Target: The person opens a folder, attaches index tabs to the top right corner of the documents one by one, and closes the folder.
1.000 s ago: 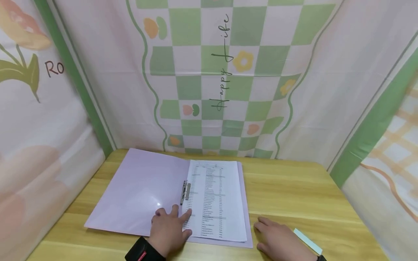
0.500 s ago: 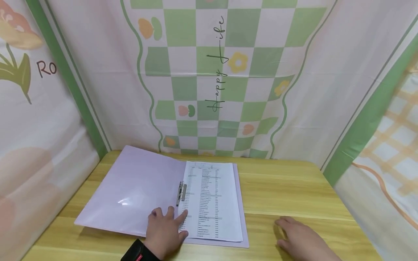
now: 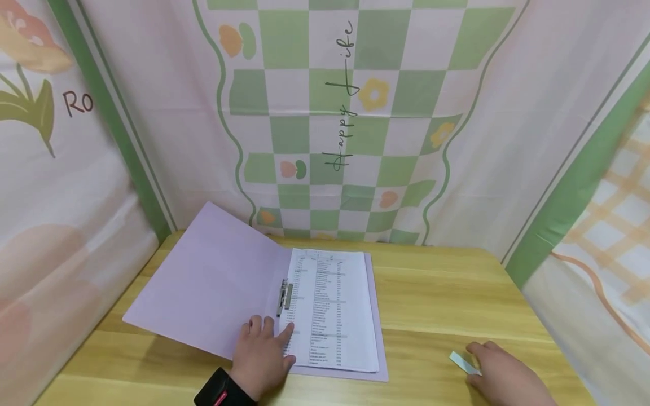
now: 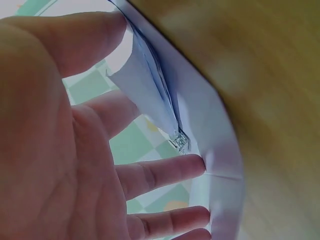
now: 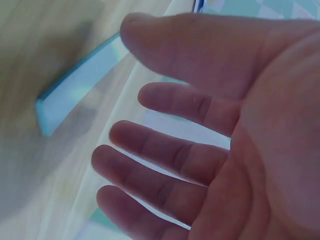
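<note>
A lilac clip folder [image 3: 213, 282] lies spread on the table, its left cover slanting up off the wood. Printed sheets [image 3: 330, 316] sit on its right side beside a metal clip [image 3: 285, 297]. My left hand [image 3: 260, 355] rests, fingers spread, at the spine's lower end, the index fingertip on the sheets' left edge. To the right, my right hand [image 3: 508, 375] is at a narrow pale blue strip [image 3: 463, 362], thumb and fingers either side of its near end. In the right wrist view the strip [image 5: 77, 85] looks thick-edged, and the fingers are extended without gripping it.
The wooden table [image 3: 431, 293] stretches between folder and right hand. Printed fabric curtains [image 3: 467, 186] stand close behind the table and at both sides. A black band [image 3: 223, 389] is on the left wrist.
My right hand has moved rightward, away from the folder, to the pale blue strip, which now points out from beneath it. The folder's left cover has risen higher. My left hand stays put.
</note>
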Action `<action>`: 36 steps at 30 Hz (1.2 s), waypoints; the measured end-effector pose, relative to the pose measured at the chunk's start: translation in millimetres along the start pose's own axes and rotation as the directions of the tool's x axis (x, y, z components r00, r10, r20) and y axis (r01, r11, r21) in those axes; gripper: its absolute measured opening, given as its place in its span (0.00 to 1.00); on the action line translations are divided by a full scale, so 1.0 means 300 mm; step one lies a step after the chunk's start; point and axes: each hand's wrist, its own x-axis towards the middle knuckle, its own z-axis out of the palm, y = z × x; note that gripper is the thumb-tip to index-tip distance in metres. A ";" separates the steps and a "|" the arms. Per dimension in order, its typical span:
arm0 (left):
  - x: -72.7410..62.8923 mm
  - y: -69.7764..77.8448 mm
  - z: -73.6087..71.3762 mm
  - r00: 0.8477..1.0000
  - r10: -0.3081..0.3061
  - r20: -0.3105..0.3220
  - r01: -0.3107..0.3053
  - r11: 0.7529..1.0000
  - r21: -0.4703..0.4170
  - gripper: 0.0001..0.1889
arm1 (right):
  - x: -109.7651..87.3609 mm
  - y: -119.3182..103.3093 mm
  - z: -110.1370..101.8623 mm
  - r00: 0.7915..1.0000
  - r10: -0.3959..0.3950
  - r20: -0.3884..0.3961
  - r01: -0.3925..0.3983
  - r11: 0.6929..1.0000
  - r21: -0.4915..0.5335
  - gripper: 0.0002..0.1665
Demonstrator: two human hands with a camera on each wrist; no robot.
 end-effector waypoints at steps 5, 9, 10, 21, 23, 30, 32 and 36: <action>0.003 0.000 -0.004 1.000 -0.001 -0.005 0.001 1.000 -0.028 0.31 | -0.003 0.027 0.004 0.999 0.033 0.036 -0.033 0.999 0.002 0.23; 0.000 0.001 -0.004 1.000 -0.002 -0.008 0.002 0.999 -0.041 0.32 | -0.006 0.032 0.014 0.998 0.042 0.052 -0.043 0.999 0.014 0.17; -0.001 0.001 -0.003 1.000 -0.002 -0.007 0.002 0.999 -0.045 0.32 | -0.006 0.031 0.017 0.997 0.045 0.056 -0.046 0.999 0.020 0.15; 0.002 0.007 0.000 1.000 -0.005 -0.004 0.005 0.996 -0.084 0.28 | -0.014 0.024 0.021 0.996 0.074 0.046 -0.077 0.994 0.076 0.12; 0.003 0.004 -0.001 1.000 -0.001 -0.020 0.000 0.996 -0.085 0.28 | -0.012 0.024 0.015 0.996 0.083 0.041 -0.086 0.994 0.072 0.10; -0.004 0.003 -0.016 0.999 0.014 -0.029 -0.017 0.995 -0.102 0.25 | -0.009 0.023 0.008 0.996 0.087 0.022 -0.089 0.993 0.072 0.05; -0.009 0.003 -0.020 1.000 0.013 -0.022 -0.016 0.993 -0.116 0.24 | -0.006 0.023 0.004 0.995 0.093 0.023 -0.094 0.992 0.081 0.05; -0.017 0.001 -0.039 1.000 0.012 -0.019 -0.014 0.990 -0.138 0.24 | 0.006 0.018 -0.008 0.995 0.100 0.000 -0.100 0.990 0.105 0.07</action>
